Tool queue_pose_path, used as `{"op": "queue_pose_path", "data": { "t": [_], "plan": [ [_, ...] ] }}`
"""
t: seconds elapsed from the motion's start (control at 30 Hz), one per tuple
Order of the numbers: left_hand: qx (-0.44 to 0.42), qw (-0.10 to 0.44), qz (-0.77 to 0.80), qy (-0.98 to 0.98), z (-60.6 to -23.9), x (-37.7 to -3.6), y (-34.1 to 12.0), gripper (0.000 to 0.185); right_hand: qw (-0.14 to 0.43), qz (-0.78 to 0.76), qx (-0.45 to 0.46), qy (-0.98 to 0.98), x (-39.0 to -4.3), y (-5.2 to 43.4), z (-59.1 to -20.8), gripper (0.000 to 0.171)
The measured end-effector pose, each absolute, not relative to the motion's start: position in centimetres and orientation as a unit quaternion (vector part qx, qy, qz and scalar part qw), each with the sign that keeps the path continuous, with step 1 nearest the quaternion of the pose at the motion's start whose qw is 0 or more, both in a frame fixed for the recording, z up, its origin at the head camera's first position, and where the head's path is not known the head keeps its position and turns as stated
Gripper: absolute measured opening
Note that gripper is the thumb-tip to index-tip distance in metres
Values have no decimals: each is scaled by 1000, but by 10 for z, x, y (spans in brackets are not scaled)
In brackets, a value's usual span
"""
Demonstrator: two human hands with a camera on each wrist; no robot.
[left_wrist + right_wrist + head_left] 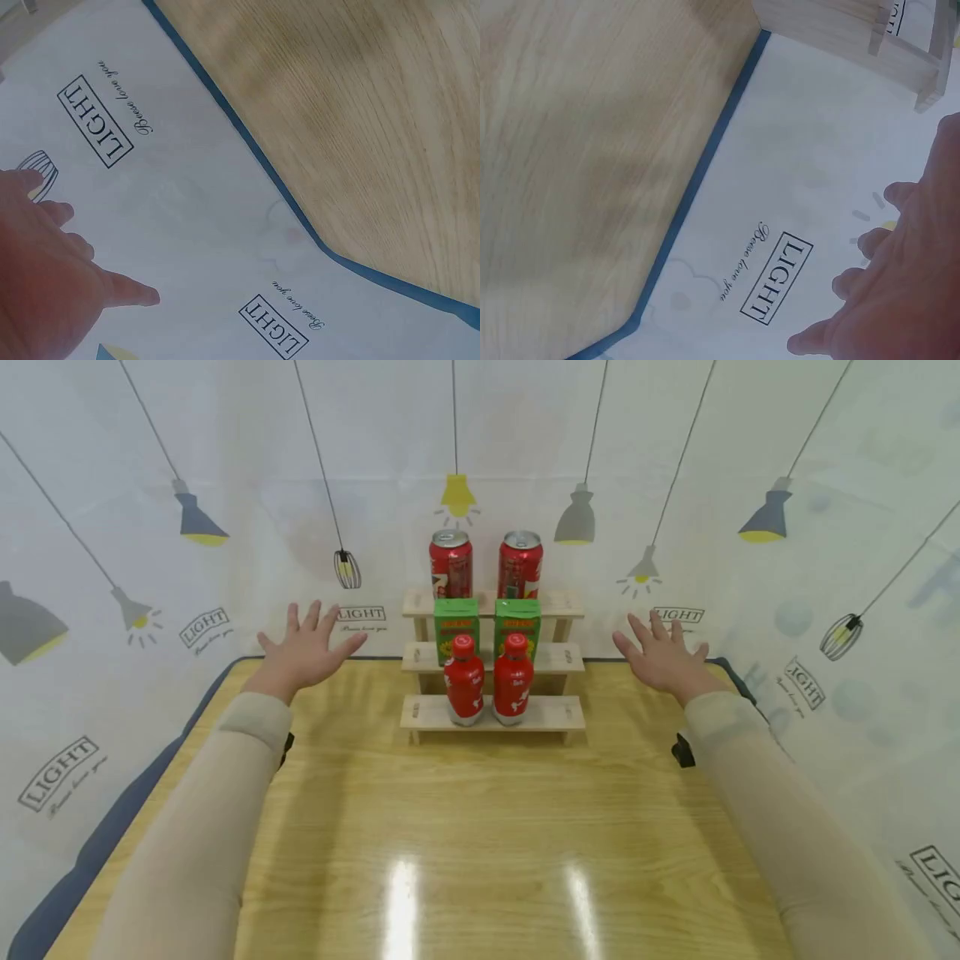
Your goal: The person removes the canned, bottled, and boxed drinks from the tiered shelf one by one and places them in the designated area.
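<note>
My left hand (302,650) is held out with fingers spread, left of a wooden three-step rack (420,714), and holds nothing. On the rack's other side my right hand (663,656) is likewise spread and holds nothing. Two red cans stand on the top step, a left can (451,564) and a right can (521,564). The middle step bears two green boxes, a left box (454,617) and a right box (519,618), partly hidden by the bottles. Two red bottles, a left bottle (465,681) and a right bottle (513,681), stand upright on the lowest step.
The rack stands at the back of a wood-grain table (480,810) with a dark blue edge. Behind and on both sides hangs a white curtain (255,460) printed with lamps and the word LIGHT. A dark strap end (682,750) shows by the right sleeve.
</note>
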State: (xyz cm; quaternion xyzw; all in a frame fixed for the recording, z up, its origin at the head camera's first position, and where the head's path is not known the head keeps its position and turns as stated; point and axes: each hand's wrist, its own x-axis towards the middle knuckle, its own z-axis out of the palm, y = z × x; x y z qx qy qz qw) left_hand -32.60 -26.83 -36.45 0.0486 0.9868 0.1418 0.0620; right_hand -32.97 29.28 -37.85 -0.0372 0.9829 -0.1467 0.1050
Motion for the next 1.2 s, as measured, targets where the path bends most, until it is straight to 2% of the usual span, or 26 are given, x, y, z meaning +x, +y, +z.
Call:
{"op": "queue_pose_path", "data": {
  "t": [0.13,0.4,0.8,1.0,1.2],
  "plan": [
    [50,57,142,987,-356,-325,-270,106,104,-139,-40,984,-337,294,-365,96],
    [55,69,150,985,-348,-325,-264,111,89,-142,-43,985,-345,282,-310,97],
    [85,132,149,976,-377,-313,-238,112,89,-153,-73,982,-353,230,-237,88],
    [109,162,154,969,-403,-304,-218,113,90,-220,-103,966,-357,200,-223,90],
    [123,183,151,964,-433,-297,-198,124,108,-296,-87,945,-360,174,-234,95]
  ]
}}
